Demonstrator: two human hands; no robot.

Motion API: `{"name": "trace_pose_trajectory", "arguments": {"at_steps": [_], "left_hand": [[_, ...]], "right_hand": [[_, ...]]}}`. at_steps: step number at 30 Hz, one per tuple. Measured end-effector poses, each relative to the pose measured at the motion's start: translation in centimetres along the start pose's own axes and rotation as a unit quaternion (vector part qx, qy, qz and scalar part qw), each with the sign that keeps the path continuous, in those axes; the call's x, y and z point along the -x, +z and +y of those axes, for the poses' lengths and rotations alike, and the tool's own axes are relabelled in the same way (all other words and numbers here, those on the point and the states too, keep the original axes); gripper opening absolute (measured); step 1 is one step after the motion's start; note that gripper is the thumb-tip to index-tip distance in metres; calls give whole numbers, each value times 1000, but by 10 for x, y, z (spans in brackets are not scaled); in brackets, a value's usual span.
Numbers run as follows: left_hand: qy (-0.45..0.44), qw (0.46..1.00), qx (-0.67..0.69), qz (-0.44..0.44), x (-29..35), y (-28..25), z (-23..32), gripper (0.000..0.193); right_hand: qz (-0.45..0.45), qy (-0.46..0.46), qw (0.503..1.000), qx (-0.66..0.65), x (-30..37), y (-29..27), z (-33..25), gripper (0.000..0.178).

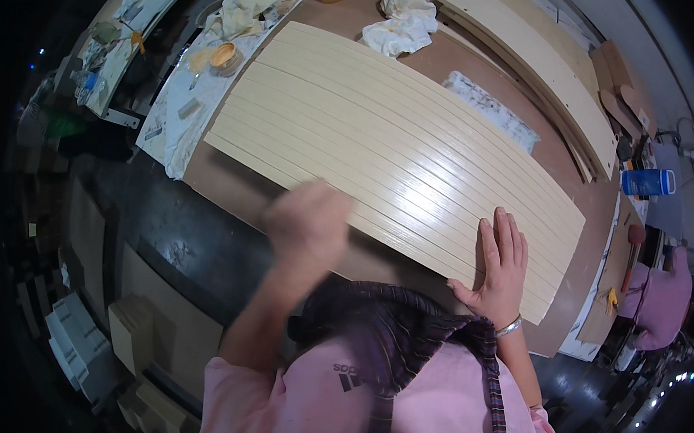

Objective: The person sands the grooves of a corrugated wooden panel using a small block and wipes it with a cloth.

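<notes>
A large cream panel point(335, 124) with long parallel grooves lies across a brown-topped table point(209, 168), and light glares off its surface near the middle. Over the panel's near edge, my left hand point(308, 222) is blurred by motion; its fingers look curled into a fist, and anything inside them is hidden. My right hand point(502, 268) rests flat on the panel's near right part, fingers stretched forward and thumb out to the side. A silver bracelet circles that wrist.
At the far left of the table are an open jar of orange paste point(225, 59) and a small grey block point(190, 108). Crumpled white cloths point(402, 20) lie beyond the panel. Curved boards point(530, 65) stand far right, near a blue container point(647, 182). Another person's pink sleeve point(660, 299) shows right.
</notes>
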State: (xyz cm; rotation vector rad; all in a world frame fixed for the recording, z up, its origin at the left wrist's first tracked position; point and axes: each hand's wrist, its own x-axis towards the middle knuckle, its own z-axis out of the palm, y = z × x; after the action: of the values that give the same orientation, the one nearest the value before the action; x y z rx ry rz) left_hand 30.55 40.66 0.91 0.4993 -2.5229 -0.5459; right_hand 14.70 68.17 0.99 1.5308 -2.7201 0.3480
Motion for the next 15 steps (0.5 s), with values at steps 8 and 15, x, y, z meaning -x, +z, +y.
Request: {"name": "trace_pose_trajectory", "arguments": {"at_steps": [8,15], "left_hand": [[-74,996,-29,26,-9,-23,-17,7],[-94,994,-43,35,-9,-30,-34,5]], "right_hand": [[1,5,1000,-4,-1,1,-2,98],[2,8,1000,-1,-1,-1,-3,97]]}}
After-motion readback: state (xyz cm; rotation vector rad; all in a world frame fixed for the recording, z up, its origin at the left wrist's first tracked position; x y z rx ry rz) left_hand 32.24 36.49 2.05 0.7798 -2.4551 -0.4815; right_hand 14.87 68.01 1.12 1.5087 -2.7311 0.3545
